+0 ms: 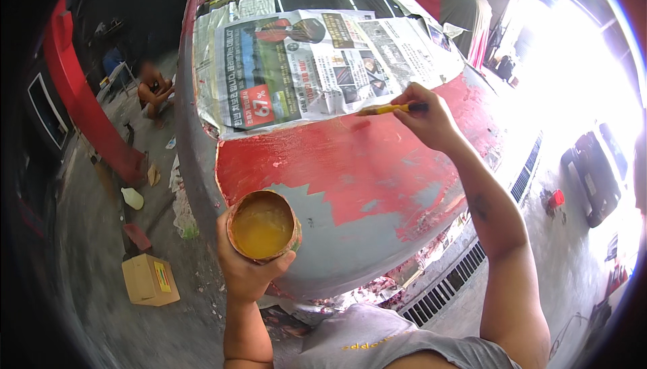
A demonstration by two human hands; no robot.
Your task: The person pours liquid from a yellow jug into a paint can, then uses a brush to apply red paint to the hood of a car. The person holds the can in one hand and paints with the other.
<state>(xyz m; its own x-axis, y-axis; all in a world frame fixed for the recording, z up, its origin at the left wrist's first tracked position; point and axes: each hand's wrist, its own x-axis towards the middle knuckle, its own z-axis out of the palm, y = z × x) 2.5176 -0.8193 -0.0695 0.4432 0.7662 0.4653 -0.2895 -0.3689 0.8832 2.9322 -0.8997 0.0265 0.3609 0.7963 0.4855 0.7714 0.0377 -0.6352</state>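
Observation:
My left hand (244, 271) is wrapped round an open round can (297, 234) of cloudy yellow liquid (261, 226), in front of the car. My right hand (431, 118) grips a paintbrush (387, 109) with a yellow handle and a dark end. The brush points left, its tip at the upper part of the red panel (303, 160), close to the newspaper's lower edge; whether it touches cannot be told. Grey patches (317, 234) show where the red coat stops, mostly at the near end. Newspaper sheets (317, 66) cover the surface beyond and part of the dark glass.
At the left, a person (155, 93) crouches by the car, near a red post (87, 93). A cardboard box (149, 280) and scraps lie on the floor. A drain grate (448, 285) runs at the near right. Farther right are a dark bumper-like part (593, 177) and a red container (556, 198).

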